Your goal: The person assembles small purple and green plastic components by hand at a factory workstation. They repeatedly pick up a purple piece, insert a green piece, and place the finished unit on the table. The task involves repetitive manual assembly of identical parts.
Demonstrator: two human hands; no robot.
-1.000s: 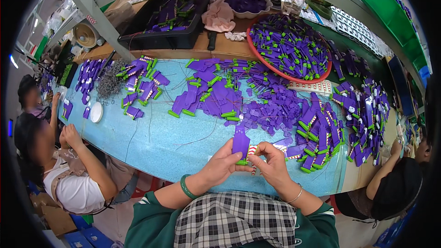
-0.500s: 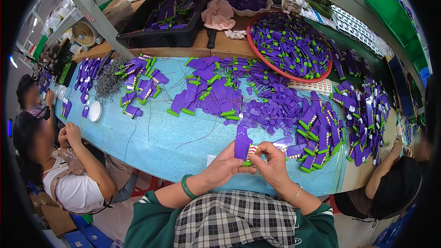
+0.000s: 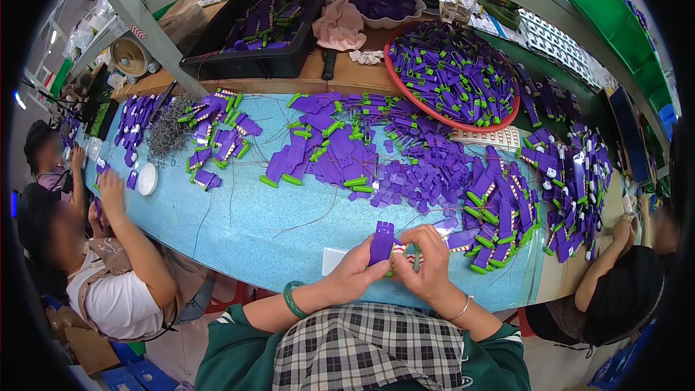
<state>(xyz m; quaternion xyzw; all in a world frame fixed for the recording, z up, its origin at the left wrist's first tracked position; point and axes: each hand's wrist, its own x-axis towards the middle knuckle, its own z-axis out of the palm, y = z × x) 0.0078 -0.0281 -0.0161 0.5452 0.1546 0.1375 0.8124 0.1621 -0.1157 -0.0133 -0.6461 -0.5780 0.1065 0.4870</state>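
Note:
Upright in my left hand (image 3: pixel 349 275) is a flat purple plastic part (image 3: pixel 382 240), gripped between thumb and fingers near its lower end. A red-and-white striped strip (image 3: pixel 398 249) shows at its right side, where the fingers of my right hand (image 3: pixel 428 266) are pinched on it. Fingers cover most of the part's lower end and the rest of the strip. Both hands are above the near edge of the blue table (image 3: pixel 289 206). A small white card (image 3: pixel 332 261) lies beside my left hand.
Loose purple pieces (image 3: pixel 427 174) cover the middle of the table. Green-tipped purple parts (image 3: pixel 499 210) are heaped at right. Farther back stand a red basket (image 3: pixel 394 76) of parts and a black tray (image 3: pixel 250 64). Co-workers sit left (image 3: pixel 119 297) and right (image 3: pixel 622 289).
My hands have drawn closer around the purple part, which sits slightly lower. My right fingers have curled in over the strip. The left co-worker's hand has risen.

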